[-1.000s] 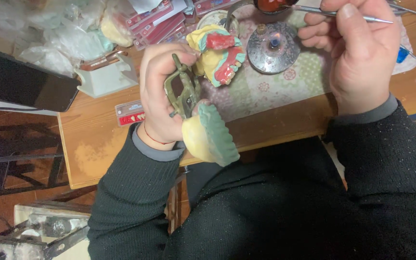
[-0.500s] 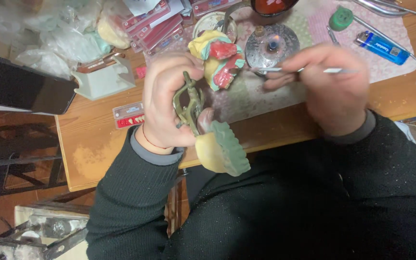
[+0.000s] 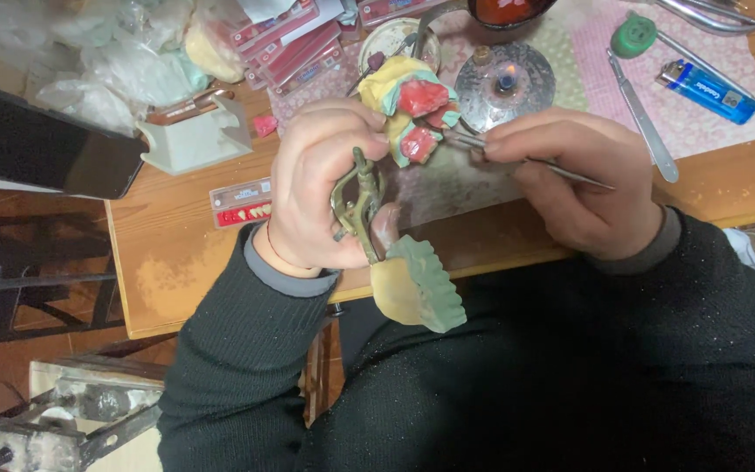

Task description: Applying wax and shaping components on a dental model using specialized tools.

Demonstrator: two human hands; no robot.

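My left hand (image 3: 316, 188) grips a brass hinged frame (image 3: 358, 203) that carries two plaster dental casts. The upper cast (image 3: 412, 109) is yellow and green with red wax on it. The lower cast (image 3: 419, 288) is yellow with a green ridged base and hangs over the table edge. My right hand (image 3: 574, 179) holds a thin metal tool (image 3: 530, 162) like a pen. Its tip touches the red wax on the upper cast. A small lit burner (image 3: 506, 86) on a round metal dish stands just behind my right hand.
On the wooden table (image 3: 176, 262) lie a blue lighter (image 3: 708, 90), a flat metal blade (image 3: 644, 131), a green round cap (image 3: 637, 35), a strip of sample teeth (image 3: 242, 203), a white plaster block (image 3: 190, 144), plastic bags (image 3: 107, 61) and a dark tablet (image 3: 37, 144) at left.
My right hand came down from the far edge with the tool and brought its tip to the wax on the upper cast. My left hand stayed on the frame.
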